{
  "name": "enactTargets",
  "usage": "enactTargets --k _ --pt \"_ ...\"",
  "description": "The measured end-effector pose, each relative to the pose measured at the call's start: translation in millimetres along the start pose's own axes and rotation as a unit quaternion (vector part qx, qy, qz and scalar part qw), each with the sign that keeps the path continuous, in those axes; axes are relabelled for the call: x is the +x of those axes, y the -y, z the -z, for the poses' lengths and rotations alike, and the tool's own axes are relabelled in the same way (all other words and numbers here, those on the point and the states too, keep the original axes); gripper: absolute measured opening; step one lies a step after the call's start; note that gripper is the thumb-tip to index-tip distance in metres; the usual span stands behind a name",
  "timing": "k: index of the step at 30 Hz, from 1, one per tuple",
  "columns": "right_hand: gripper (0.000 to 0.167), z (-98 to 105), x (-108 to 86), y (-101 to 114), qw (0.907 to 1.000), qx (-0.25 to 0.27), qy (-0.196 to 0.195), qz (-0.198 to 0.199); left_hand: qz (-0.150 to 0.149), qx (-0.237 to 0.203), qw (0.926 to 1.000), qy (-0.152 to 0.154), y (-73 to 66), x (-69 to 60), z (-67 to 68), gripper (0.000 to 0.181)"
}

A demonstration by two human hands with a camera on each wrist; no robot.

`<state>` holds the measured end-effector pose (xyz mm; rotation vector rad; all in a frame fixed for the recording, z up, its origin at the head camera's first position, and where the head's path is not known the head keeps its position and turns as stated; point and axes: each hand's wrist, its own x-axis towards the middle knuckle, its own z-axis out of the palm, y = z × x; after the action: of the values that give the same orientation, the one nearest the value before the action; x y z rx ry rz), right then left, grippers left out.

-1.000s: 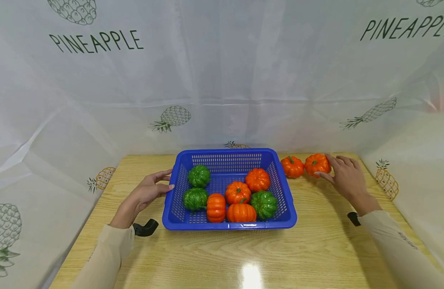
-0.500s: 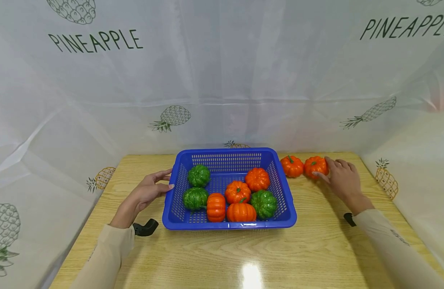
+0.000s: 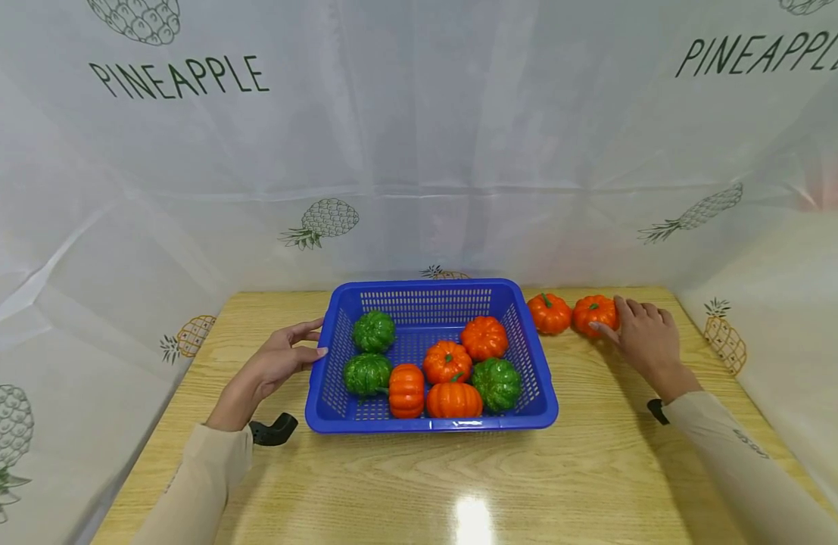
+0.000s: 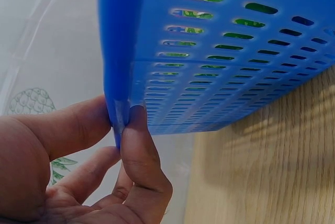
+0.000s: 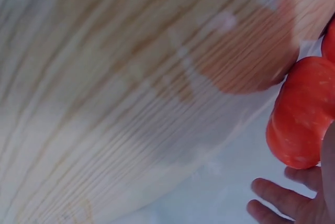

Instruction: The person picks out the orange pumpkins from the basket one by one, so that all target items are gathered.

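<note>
The left hand [image 3: 275,365] pinches the left rim of a blue perforated basket [image 3: 432,426]. In the left wrist view, thumb and fingers of that hand [image 4: 78,198] meet on both sides of the basket rim [image 4: 120,25]. Over at the right, the right hand [image 3: 645,339] has its thumb and fingers around an orange pumpkin [image 3: 596,312] on the table, beside another orange pumpkin [image 3: 549,313]. The right wrist view shows the right hand [image 5: 306,208] with a fingertip against the held pumpkin [image 5: 298,114] and other fingers extended; the thumb's contact is unclear.
Inside the basket lie several orange pumpkins [image 3: 486,338] and three green ones [image 3: 374,331]. The wooden table [image 3: 364,484] ends against a white pineapple-print sheet [image 3: 425,151] behind and at both sides.
The right hand and its orange pumpkin have moved slightly down and left, and that pumpkin now rests closer beside the other. The left hand keeps its place on the basket.
</note>
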<state>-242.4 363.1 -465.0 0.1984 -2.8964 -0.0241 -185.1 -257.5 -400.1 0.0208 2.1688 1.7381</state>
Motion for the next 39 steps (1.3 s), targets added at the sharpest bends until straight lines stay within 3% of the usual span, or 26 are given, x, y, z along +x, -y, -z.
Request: enactTargets --k 6,14,18,21,26,33,39 --pt "0.074 -3 0.8 3 0.9998 -0.002 0.014 -0.014 -0.003 -0.001 1.0000 0.000 0.8 0.0 0.5 0.071" --pt "0.074 0 0.7 7 0.9973 0.001 0.068 -0.026 0.001 -0.001 1.0000 0.003 0.3 0.7 0.2 0.071" --pt "0.074 1 1.7 6 0.9973 0.009 0.068 -0.026 0.002 0.000 1.0000 0.003 0.0 0.6 0.1 0.071" --pt "0.074 6 3.5 6 0.9982 0.013 0.054 -0.022 0.003 0.001 1.0000 0.002 -0.1 0.2 0.2 0.071" --pt "0.069 27 7.8 17 0.9999 0.012 -0.005 0.010 0.005 0.003 1.0000 0.002 0.5 0.0 1.0 0.072" --pt "0.073 68 10.4 53 0.9963 0.014 -0.043 0.072 0.005 0.004 1.0000 0.006 1.3 0.8 2.3 0.073" --pt "0.074 85 10.4 83 0.9867 0.017 -0.068 0.147 0.006 0.007 0.9999 0.005 1.7 1.5 2.2 0.072"
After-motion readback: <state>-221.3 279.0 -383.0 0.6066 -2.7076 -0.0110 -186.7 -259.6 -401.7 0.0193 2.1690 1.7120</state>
